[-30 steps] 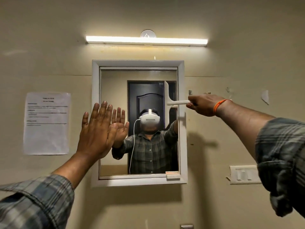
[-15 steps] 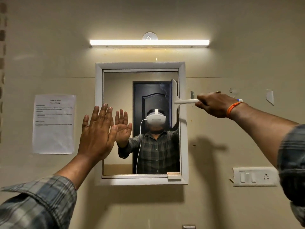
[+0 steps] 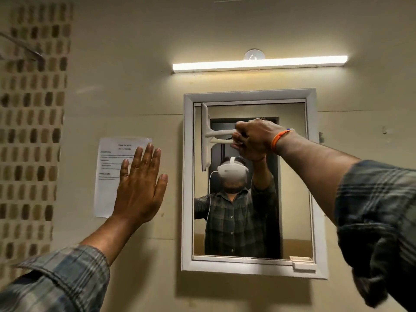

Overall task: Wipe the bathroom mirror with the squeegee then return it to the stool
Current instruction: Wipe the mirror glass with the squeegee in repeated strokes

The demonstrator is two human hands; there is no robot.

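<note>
Head view: right hand (image 3: 252,140) grips the white plastic squeegee (image 3: 206,137), blade on the white-framed mirror's (image 3: 188,176) upper left; left hand (image 3: 140,188) spread open; wiping underway, stool return pending.

The squeegee (image 3: 206,136) looks like smooth, matt white plastic. The mirror (image 3: 292,188) is glossy glass in a smooth white-painted frame (image 3: 188,176). At the mirror's nine o'clock, a thin printed paper sheet (image 3: 108,176) lies on the matt painted wall (image 3: 135,64). Both sleeves (image 3: 378,221) are soft plaid cloth.
</note>
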